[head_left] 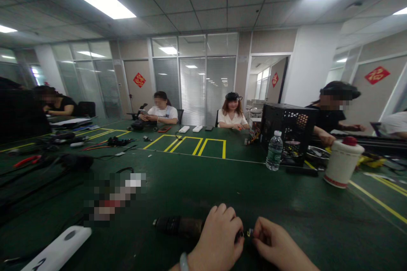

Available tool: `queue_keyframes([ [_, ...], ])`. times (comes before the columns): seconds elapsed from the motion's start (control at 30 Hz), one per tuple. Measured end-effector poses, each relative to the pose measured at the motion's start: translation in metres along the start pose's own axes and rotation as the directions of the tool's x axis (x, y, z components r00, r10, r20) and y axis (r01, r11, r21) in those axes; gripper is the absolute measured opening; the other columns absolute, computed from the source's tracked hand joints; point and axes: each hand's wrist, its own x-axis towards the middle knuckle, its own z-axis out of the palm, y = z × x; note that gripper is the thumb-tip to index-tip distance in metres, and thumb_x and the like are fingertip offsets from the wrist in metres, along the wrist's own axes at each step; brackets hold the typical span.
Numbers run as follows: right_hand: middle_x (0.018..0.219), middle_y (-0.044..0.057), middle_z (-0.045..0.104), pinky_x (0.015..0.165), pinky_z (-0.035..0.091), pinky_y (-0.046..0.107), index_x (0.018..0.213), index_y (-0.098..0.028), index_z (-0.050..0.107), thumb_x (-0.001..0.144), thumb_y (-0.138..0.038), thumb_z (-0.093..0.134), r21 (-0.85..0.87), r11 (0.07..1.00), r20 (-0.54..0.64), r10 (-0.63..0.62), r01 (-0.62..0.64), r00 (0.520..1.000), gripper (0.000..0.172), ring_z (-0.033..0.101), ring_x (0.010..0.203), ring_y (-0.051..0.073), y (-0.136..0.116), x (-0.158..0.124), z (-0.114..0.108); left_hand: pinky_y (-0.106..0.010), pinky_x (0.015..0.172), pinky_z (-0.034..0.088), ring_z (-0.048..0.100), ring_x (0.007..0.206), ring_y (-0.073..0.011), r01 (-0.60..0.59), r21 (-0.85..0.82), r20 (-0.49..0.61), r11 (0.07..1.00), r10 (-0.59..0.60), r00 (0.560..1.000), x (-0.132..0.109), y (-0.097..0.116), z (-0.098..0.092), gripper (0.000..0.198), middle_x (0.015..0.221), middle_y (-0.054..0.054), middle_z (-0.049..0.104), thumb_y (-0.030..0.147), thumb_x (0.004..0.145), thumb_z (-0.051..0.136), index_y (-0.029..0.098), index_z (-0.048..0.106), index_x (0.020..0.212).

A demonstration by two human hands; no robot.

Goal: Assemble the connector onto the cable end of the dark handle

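Note:
Fingers curled, my left hand (219, 233) closes on a small dark piece (238, 236) with a shiny end, too small to name. A pale bracelet (184, 261) circles that wrist. Just to the right, my right hand (273, 241) pinches a tiny piece with a light, shiny tip (249, 233). The two tips face each other, nearly meeting; whether they touch, I cannot tell. A dark, drill-like power tool (181, 225) lies on the green table (197, 182) behind my left hand, its narrow nose pointing left and its other end hidden.
A white device (60, 250) lies at the lower left, with tangled cables (41, 169) and red-handled pliers (28, 161) beyond. Farther right stand a water bottle (274, 152), a black computer case (286, 131) and a white canister (343, 163). Several people sit around the table.

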Motion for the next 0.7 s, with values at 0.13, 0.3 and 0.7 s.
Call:
queue_keyframes([
  [0.13, 0.067, -0.004, 0.058, 0.056, 0.037, 0.019, 0.08, -0.018, 0.058, 0.079, -0.011, 0.058, 0.005, 1.0, 0.0, 0.016, -0.016, 1.0, 0.007, 0.054, 0.063, 0.013, 0.0, -0.001, -0.001, -0.037, 0.082, 0.036, 0.05, 0.093, -0.0238, 0.03, 0.007, -0.017, 1.0, -0.03, 0.999, -0.001, -0.006, 0.004, 0.01, 0.095, -0.002, 0.059, 0.028, 0.083, 0.067, 0.022, 0.063, 0.091],
  [0.3, 0.071, -0.003, 0.059, 0.057, 0.039, 0.02, 0.083, -0.019, 0.059, 0.084, -0.014, 0.058, 0.005, 1.0, -0.008, 0.025, -0.024, 1.0, 0.005, 0.055, 0.066, 0.014, 0.002, -0.002, 0.0, -0.035, 0.078, 0.036, 0.052, 0.089, -0.0225, 0.021, 0.005, 0.013, 1.0, -0.021, 1.0, 0.0, -0.012, 0.008, 0.009, 0.091, -0.001, 0.06, 0.029, 0.086, 0.067, 0.022, 0.063, 0.09],
  [0.7, 0.079, -0.001, 0.067, 0.063, 0.045, 0.022, 0.09, -0.02, 0.064, 0.089, -0.023, 0.059, 0.03, 1.0, -0.108, 0.01, -0.007, 0.994, 0.007, 0.062, 0.073, 0.017, -0.013, -0.003, 0.011, -0.035, 0.08, 0.039, 0.052, 0.093, -0.023, -0.028, 0.132, 0.004, 0.991, 0.028, 1.0, 0.007, -0.013, 0.011, 0.009, 0.096, -0.002, 0.059, 0.026, 0.09, 0.066, 0.021, 0.059, 0.094],
])
